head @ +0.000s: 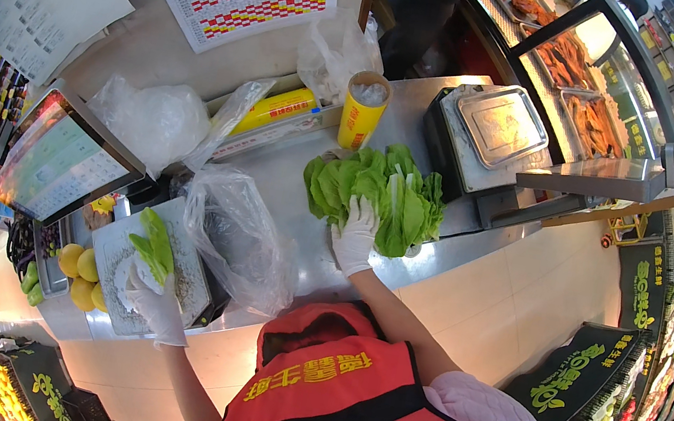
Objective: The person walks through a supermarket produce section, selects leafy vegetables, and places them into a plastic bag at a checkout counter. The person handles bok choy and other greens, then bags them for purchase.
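Observation:
My left hand point(153, 306), in a white glove, grips the base of a small bunch of green leaves point(153, 244) above the weighing plate point(119, 268) of a scale. White-gloved too, my right hand point(357, 233) lies with fingers apart on a heap of leafy lettuce point(408, 202). The heap rests on the steel counter point(278, 185), near its front edge. Between my hands a clear plastic bag point(240, 238) lies crumpled beside the scale. The undersides of the right fingers are hidden against the leaves.
A yellow cling-film roll point(362, 115) stands behind the lettuce. A second scale point(499, 127) is at right, a screen point(67, 158) at left. Several yellow round fruits point(83, 266) sit left of the weighing plate. A person point(418, 12) stands beyond the counter, near a cooked-meat display point(565, 61).

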Demonstrator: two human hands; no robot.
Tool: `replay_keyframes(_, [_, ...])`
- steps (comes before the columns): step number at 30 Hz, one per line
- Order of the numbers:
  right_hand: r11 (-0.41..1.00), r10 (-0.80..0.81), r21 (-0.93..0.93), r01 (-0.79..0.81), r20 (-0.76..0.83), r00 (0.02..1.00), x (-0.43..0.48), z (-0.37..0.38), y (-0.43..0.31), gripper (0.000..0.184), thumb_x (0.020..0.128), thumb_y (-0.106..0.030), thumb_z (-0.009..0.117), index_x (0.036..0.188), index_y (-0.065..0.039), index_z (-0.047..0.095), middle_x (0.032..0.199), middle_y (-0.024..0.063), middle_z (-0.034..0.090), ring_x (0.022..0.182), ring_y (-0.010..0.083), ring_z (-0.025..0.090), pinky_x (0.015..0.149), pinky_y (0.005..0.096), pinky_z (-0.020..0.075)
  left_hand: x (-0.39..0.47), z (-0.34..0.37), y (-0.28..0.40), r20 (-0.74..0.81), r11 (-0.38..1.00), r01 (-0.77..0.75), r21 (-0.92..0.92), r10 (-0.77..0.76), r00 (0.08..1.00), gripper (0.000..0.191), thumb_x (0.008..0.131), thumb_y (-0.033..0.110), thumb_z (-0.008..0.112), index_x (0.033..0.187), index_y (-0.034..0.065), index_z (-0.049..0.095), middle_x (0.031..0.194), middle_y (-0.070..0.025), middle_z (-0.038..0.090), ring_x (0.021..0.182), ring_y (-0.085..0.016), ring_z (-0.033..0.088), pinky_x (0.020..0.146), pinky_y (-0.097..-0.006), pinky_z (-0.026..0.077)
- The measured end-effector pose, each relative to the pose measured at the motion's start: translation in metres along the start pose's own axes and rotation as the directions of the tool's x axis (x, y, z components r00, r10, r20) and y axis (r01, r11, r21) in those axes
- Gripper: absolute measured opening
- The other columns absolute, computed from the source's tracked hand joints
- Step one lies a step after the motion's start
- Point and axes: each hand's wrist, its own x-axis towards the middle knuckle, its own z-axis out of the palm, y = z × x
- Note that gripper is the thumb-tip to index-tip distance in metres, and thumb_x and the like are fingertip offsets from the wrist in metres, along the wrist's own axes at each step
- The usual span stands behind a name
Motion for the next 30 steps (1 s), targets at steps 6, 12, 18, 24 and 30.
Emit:
replay_keyframes(6, [0.982, 0.163, 0.138, -0.131, -0.255, 0.953, 0.007, -0.03, 0.013, 0.099, 0.068, -0.037, 0.078, 0.146, -0.007, 0.024, 0.144, 0.0156, 0.03, 0.131, 0.0318, 0.03, 0.108, 0.0531, 0.022, -0.02, 0.031, 0.039, 0.225, 0.943, -0.186, -0.277, 0.252, 0.941, 0.055, 0.073, 0.002, 0.07, 0.125, 0.0041, 0.051, 0.116, -0.0179, 0.048, 0.112, -0.033, 0.046, 0.098, -0.0412, 0.037])
replay_keyframes(12, [0.936, 0.304, 0.216, -0.278, -0.094, 0.948, 0.034, -0.028, 0.002, 0.126, 0.055, -0.045, 0.085, 0.149, -0.005, 0.011, 0.151, 0.0224, 0.019, 0.139, 0.0388, 0.018, 0.113, 0.0515, 0.0137, -0.023, 0.053, 0.062, 0.15, 0.942, -0.25, -0.224, 0.287, 0.946, 0.049, 0.075, 0.005, 0.069, 0.122, 0.0053, 0.054, 0.124, -0.0209, 0.044, 0.118, -0.037, 0.041, 0.102, -0.0445, 0.033])
replay_keyframes(18, [0.95, 0.298, -0.136, -0.28, 0.143, 0.944, 0.051, 0.003, -0.028, 0.141, 0.048, -0.063, 0.081, 0.151, -0.008, 0.001, 0.152, 0.0261, 0.012, 0.143, 0.0373, 0.007, 0.112, 0.0583, 0.0088, 0.009, 0.069, 0.053, 0.226, 0.952, -0.265, -0.15, 0.294, 0.929, 0.047, 0.073, 0.011, 0.074, 0.119, 0.0089, 0.062, 0.145, -0.0267, 0.028, 0.134, -0.042, 0.028, 0.111, -0.0447, 0.024])
replay_keyframes(24, [0.927, 0.339, -0.208, -0.314, 0.099, 0.936, 0.06, 0.012, -0.026, 0.129, 0.057, -0.054, 0.081, 0.151, -0.013, 0.004, 0.152, 0.0217, 0.015, 0.143, 0.0344, 0.011, 0.112, 0.0561, 0.0145, 0.013, 0.093, 0.051, 0.339, 0.957, -0.164, -0.238, 0.24, 0.91, 0.052, 0.072, 0.014, 0.076, 0.122, 0.0085, 0.062, 0.149, -0.0296, 0.021, 0.135, -0.044, 0.027, 0.111, -0.0439, 0.026])
replay_keyframes(30, [0.936, 0.353, 0.035, -0.351, -0.11, 0.929, 0.069, 0.006, 0.004, 0.108, 0.068, -0.026, 0.08, 0.15, -0.012, 0.01, 0.142, 0.0131, 0.038, 0.122, 0.0281, 0.045, 0.1, 0.0436, 0.0355, 0.031, 0.099, 0.036, 0.381, 0.969, -0.174, -0.175, 0.229, 0.896, 0.039, 0.077, 0.009, 0.07, 0.115, 0.0032, 0.064, 0.123, -0.0212, 0.057, 0.112, -0.028, 0.057, 0.094, -0.0326, 0.044])
